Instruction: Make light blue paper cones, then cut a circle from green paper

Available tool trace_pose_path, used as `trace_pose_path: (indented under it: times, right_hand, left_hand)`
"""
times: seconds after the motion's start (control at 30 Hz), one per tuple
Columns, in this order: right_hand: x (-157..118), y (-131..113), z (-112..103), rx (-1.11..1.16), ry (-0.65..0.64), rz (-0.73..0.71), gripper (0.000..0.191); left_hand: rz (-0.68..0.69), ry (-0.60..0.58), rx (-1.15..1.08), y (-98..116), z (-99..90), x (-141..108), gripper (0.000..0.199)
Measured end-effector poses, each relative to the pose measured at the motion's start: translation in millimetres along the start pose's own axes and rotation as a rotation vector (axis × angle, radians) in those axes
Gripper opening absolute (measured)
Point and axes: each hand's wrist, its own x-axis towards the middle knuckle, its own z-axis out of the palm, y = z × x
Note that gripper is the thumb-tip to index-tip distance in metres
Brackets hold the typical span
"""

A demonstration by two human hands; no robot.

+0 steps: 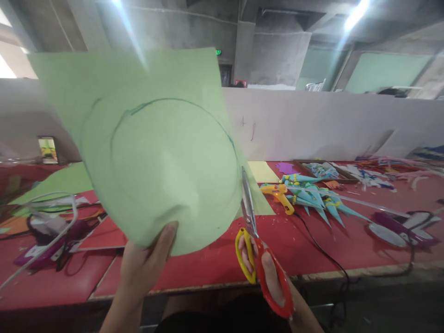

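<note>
My left hand (152,256) pinches the bottom edge of a large sheet of light green paper (176,152), thumb on the near face. The sheet is held up in front of me, with dark circle outlines drawn on it. Its lower edge is cut round, while the top still has square corners. In my right hand (272,273) is a pair of scissors (249,203) with one red and one yellow handle. Their blades point upward at the sheet's right edge, close together; whether paper lies between them I cannot tell.
A yellow glue gun (280,195) with a black cord lies right of the scissors, beside several blue paper cones (314,199). Behind is a tray (347,175) of scraps. A phone (47,150) leans on the white partition (312,125). Purple-based devices stand at both sides of the red table (215,273).
</note>
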Motion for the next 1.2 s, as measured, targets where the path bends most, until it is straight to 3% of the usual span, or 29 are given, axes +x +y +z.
trace_pose_path:
  times: [0.1, 0.27, 0.47, 1.03, 1.1, 1.2]
  right_hand:
    - [2, 5, -3, -0.002, 0.008, 0.017, 0.045]
    - [6, 2, -1, 0.034, -0.002, 0.059, 0.047]
    - [9, -9, 2, 0.047, 0.020, 0.080, 0.046]
    - [14, 3, 1, 0.019, 0.066, 0.067, 0.045]
    - [14, 0, 4, 0.061, 0.049, 0.080, 0.047]
    - [16, -3, 10, 0.116, -0.014, 0.101, 0.049]
  left_hand:
    - [0.014, -0.006, -0.031, 2, -1.9, 2, 0.023]
    - [0.014, -0.114, -0.033, -8, -5.8, 13, 0.025]
    - [-0.041, -0.099, -0.065, -16, -6.7, 17, 0.024]
    - [-0.133, -0.163, -0.237, -24, -12.9, 39, 0.031]
    - [-0.133, -0.123, -0.292, -23, -12.0, 43, 0.032]
    - [-0.187, 0.104, -0.468, -21, -2.5, 40, 0.036]
